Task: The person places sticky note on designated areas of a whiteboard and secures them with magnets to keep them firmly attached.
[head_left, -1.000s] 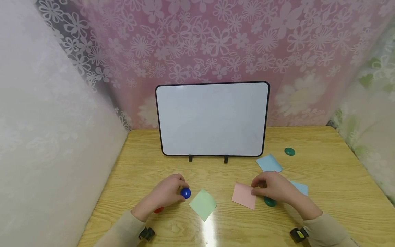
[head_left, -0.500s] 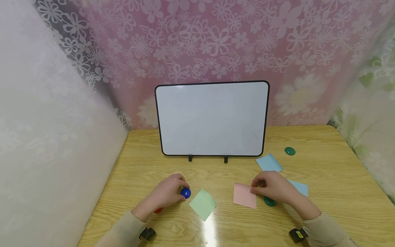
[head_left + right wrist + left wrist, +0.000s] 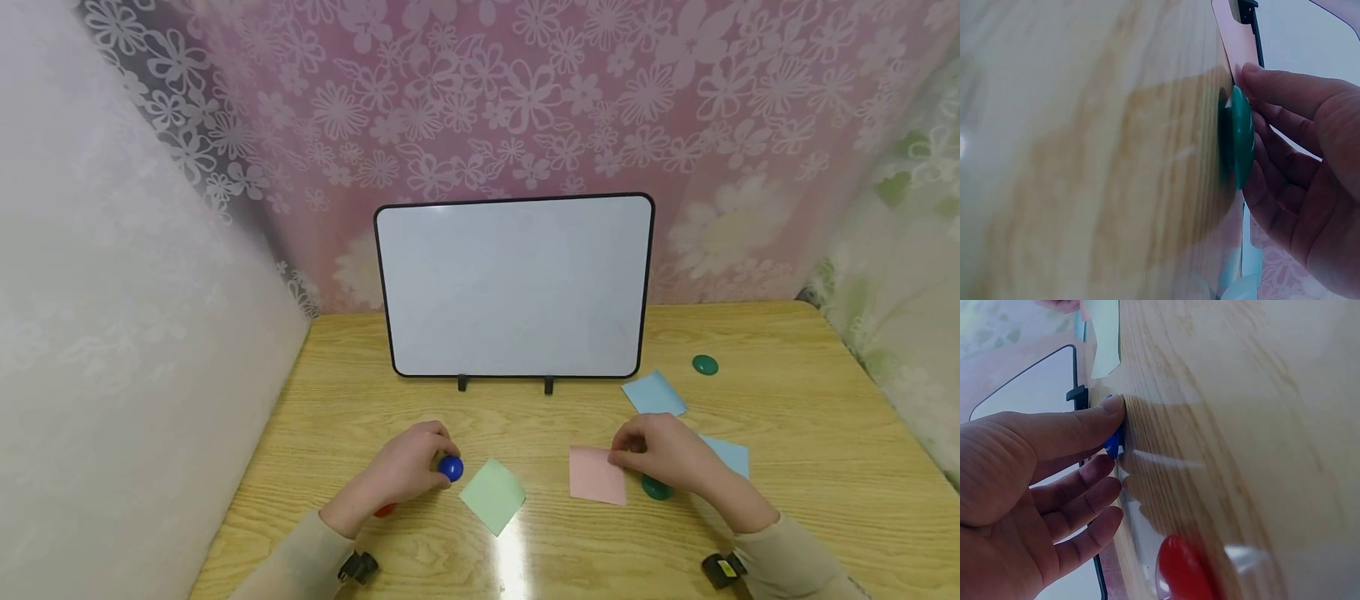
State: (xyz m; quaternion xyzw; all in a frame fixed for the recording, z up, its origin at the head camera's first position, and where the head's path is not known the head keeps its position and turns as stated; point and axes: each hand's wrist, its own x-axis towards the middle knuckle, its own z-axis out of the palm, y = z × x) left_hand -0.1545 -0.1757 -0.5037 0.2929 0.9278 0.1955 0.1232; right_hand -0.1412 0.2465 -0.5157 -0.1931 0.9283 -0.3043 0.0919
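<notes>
Two hands are rested on the wooden surface (image 3: 787, 417). The blue magnet (image 3: 450, 468) is pinched by the curled fingers of the left hand (image 3: 401, 471), a red magnet (image 3: 385, 510) lying at its 7 o'clock. The pink note (image 3: 597, 476) is gripped at its edge by the right hand (image 3: 663, 457), with a green magnet (image 3: 657, 488) touching the palm at 6 o'clock

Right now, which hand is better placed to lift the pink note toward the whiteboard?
Probably the right hand: its fingers already rest on the pink note. The left hand holds the blue magnet.
</notes>
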